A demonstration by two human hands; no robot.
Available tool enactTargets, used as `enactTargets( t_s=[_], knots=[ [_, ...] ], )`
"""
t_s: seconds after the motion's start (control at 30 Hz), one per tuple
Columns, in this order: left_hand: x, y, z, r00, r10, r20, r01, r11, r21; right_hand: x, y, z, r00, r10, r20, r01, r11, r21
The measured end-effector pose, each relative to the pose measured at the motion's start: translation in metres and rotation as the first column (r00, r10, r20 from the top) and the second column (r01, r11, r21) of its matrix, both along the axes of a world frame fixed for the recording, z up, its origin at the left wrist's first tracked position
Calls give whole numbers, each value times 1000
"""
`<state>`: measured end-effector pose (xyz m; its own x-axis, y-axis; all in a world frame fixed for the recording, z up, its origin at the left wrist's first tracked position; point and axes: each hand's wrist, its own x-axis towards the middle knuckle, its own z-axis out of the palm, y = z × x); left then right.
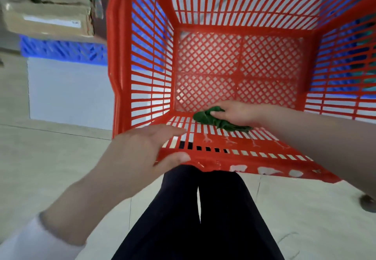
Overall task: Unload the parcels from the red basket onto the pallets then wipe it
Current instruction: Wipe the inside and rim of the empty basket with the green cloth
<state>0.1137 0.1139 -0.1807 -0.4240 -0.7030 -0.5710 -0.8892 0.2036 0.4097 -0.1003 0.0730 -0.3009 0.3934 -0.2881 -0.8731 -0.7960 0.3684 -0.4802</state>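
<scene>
The left hand [142, 149] lies at the near rim of the red basket [213, 161], fingers straight and loosely spread. Deeper inside, the right hand [234, 114] curls its fingers round a green cloth [211, 118] pressed to the near wall. Beyond, cardboard parcels [46, 5] sit stacked on a blue pallet [61, 51].

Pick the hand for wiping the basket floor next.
Right. The right hand grips the green cloth inside the basket, low by its near wall. The left hand holds no cloth and rests on the near rim.
</scene>
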Motion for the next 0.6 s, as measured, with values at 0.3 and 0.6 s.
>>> enactTargets(
  t_s=[0.3,0.6],
  knots=[
    [12,8,-25,955,-296,-2,279,902,-329,17,3,10,990,99,-105,-100,995,-2],
    [11,8,-30,944,-323,69,321,846,-427,-6,10,52,998,66,24,-66,998,-17]
  ],
)
